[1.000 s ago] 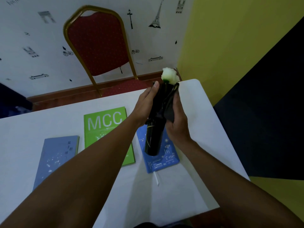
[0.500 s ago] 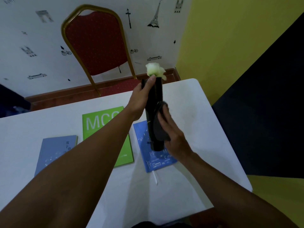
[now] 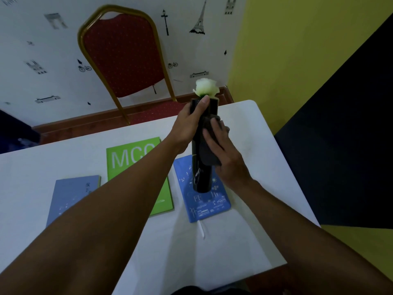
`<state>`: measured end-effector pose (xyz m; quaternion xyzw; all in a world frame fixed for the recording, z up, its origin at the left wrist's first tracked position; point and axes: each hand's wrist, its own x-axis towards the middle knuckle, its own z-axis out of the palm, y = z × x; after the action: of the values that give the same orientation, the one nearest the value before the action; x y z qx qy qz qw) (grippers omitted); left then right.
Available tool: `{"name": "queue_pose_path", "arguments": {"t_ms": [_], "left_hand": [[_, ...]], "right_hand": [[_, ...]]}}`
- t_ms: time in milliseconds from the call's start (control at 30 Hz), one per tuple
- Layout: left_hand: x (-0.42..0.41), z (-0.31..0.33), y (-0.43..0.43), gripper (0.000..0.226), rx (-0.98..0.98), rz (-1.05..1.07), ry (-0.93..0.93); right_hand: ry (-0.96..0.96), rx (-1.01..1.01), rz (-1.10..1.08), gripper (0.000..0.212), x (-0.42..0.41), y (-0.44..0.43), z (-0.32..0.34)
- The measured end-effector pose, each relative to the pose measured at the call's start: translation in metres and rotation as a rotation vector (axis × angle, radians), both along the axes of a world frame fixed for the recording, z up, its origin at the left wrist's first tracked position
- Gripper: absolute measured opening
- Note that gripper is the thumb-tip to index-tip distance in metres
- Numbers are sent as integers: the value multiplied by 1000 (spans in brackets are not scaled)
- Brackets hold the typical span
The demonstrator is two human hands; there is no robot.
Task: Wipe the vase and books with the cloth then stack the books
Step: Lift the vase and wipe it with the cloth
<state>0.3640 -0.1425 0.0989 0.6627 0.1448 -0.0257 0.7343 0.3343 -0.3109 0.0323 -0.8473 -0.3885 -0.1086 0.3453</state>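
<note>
A tall black vase [image 3: 202,179] with a white flower [image 3: 205,87] in its mouth is held upright above the table. My left hand [image 3: 188,124] grips it near the rim. My right hand [image 3: 224,154] presses a dark cloth [image 3: 209,154] against the vase's right side. Three books lie flat on the white table [image 3: 255,158]: a grey-blue one [image 3: 70,194] at the left, a green one marked MCC [image 3: 129,158] in the middle, and a blue one [image 3: 204,203] under the vase. My left forearm hides parts of the grey-blue and green books.
A red chair with a gold frame [image 3: 125,54] stands behind the table's far edge against the patterned white wall. The table's right edge runs close by a yellow wall [image 3: 297,50] and a dark panel.
The vase has gone from tilted to upright and shifted slightly. My right hand has slid the cloth up along the vase's side.
</note>
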Motion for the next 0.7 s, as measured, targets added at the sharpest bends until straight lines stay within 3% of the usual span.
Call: {"name": "queue_pose_path", "arguments": {"t_ms": [167,267,367,600,700], "left_hand": [[1,3,10,56,6,73,13],[1,4,16,51,-1,76,10],[1,4,16,43,-55,67,5],[-4,-3,4,77,-110,8,49],[-3,3,0,61,-68,-18,79]], "right_hand": [[-186,-214,260,50,-20,-17,-37],[-29,-200,294,57,-40,-33,-52],[166,-48,186,66,-45,-30,-41],[414,394,-247,69,15,21,13],[411,391,-253,77,24,22,22]]}}
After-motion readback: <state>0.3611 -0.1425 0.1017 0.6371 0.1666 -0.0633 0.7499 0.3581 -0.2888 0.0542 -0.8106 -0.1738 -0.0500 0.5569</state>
